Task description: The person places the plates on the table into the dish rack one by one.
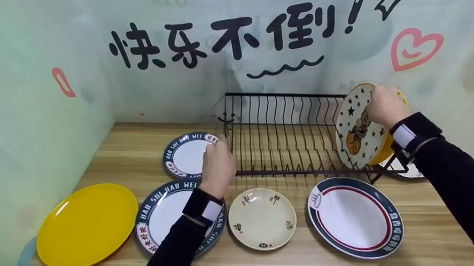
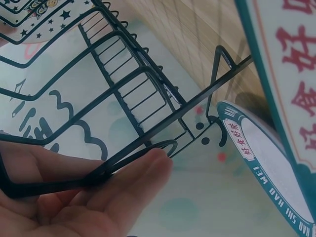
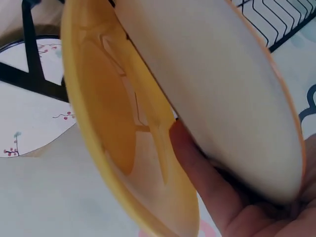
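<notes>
A black wire dish rack (image 1: 283, 95) stands at the back of the table. My left hand (image 1: 218, 164) grips its left end, the fingers around the end wire (image 2: 54, 186) in the left wrist view. At the right end, my right hand (image 1: 387, 106) holds the upper edge of a cream plate with black stars and a cartoon figure (image 1: 356, 107). This plate stands tilted on edge in the rack. Right behind it leans a yellow dish (image 3: 94, 108), and one right finger reaches into the gap between the two in the right wrist view.
On the table lie a yellow plate (image 1: 87, 225), two blue-rimmed plates with lettering (image 1: 164, 216), a small cream plate (image 1: 262, 219) and a white plate with dark rim and red ring (image 1: 352, 217). A white flowered plate (image 3: 54, 113) lies by the rack's right end.
</notes>
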Demonstrator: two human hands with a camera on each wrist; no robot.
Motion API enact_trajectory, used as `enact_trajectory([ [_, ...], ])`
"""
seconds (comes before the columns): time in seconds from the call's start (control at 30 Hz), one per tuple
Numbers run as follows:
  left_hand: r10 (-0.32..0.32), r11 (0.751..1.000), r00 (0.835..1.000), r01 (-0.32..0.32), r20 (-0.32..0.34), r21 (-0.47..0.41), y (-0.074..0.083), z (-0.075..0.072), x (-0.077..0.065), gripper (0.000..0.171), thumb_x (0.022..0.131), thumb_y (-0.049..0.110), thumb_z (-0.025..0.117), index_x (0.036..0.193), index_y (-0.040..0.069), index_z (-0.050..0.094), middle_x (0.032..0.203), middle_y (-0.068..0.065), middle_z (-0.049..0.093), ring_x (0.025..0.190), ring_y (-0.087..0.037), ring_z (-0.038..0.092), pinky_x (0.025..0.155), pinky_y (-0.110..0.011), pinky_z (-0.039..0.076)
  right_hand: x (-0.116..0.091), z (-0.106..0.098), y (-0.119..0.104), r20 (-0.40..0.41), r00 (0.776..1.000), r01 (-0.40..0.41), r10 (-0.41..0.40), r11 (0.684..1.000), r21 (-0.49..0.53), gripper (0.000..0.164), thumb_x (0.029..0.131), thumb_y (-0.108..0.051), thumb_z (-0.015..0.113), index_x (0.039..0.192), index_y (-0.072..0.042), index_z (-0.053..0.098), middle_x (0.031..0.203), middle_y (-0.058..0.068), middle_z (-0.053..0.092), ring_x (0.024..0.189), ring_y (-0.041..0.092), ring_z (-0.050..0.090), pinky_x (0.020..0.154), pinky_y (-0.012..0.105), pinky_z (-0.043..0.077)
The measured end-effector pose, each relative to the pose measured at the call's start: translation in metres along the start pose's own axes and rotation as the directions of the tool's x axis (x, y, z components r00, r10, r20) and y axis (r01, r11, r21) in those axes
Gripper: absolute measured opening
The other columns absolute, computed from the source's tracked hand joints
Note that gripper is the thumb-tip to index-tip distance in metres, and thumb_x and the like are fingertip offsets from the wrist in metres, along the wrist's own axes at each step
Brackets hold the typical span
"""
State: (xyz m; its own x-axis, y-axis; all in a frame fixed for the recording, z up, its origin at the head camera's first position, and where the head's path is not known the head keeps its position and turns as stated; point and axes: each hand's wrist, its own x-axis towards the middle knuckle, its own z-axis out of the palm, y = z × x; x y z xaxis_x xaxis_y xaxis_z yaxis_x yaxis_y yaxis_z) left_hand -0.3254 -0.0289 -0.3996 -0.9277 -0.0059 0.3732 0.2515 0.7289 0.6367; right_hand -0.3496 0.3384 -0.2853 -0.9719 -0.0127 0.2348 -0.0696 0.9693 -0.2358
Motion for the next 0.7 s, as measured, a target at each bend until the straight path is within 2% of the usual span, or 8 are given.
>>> enact_trajectory([
  [0.1,-0.003,1.000,1.000,0.003,-0.005,0.012,-0.001,0.000,0.000,0.045,0.092,-0.004,0.055,0.135,-0.014,0.048,0.101,-0.029,0.065,0.082,-0.031,0.066,0.069,-0.037,0.056,0.002,0.001,-0.001,-0.013,1.000,-0.004,0.004,1.000,-0.006,0.036,0.081,0.011,0.043,0.058,-0.015,0.030,0.055,-0.002,0.023,0.040,0.013,0.027,0.037,0.025,0.026],
  [0.3,-0.011,1.000,0.999,0.011,0.030,-0.001,0.000,0.002,-0.001,0.046,0.093,-0.003,0.055,0.137,-0.014,0.046,0.104,-0.029,0.064,0.081,-0.029,0.065,0.068,-0.035,0.056,0.003,0.004,0.001,-0.039,0.999,-0.028,0.027,0.999,-0.022,0.036,0.083,0.009,0.044,0.059,-0.013,0.031,0.055,0.001,0.026,0.041,0.015,0.030,0.037,0.027,0.027],
  [0.47,-0.007,1.000,1.000,0.007,0.011,0.005,0.000,0.001,0.000,0.045,0.092,-0.004,0.056,0.135,-0.013,0.048,0.102,-0.030,0.065,0.085,-0.032,0.066,0.073,-0.038,0.056,0.007,0.005,0.003,-0.072,0.997,-0.038,0.035,0.998,-0.044,0.034,0.084,0.006,0.047,0.059,-0.012,0.034,0.055,0.004,0.032,0.044,0.021,0.038,0.039,0.030,0.032],
  [0.7,-0.005,1.000,1.000,0.005,0.019,0.000,-0.003,0.000,-0.001,0.047,0.092,-0.005,0.055,0.137,-0.015,0.046,0.106,-0.031,0.064,0.088,-0.033,0.066,0.075,-0.039,0.056,0.010,0.011,0.001,-0.077,0.995,-0.060,0.058,0.998,-0.023,0.031,0.084,0.007,0.046,0.061,-0.011,0.035,0.054,0.003,0.031,0.042,0.020,0.037,0.038,0.030,0.031],
])
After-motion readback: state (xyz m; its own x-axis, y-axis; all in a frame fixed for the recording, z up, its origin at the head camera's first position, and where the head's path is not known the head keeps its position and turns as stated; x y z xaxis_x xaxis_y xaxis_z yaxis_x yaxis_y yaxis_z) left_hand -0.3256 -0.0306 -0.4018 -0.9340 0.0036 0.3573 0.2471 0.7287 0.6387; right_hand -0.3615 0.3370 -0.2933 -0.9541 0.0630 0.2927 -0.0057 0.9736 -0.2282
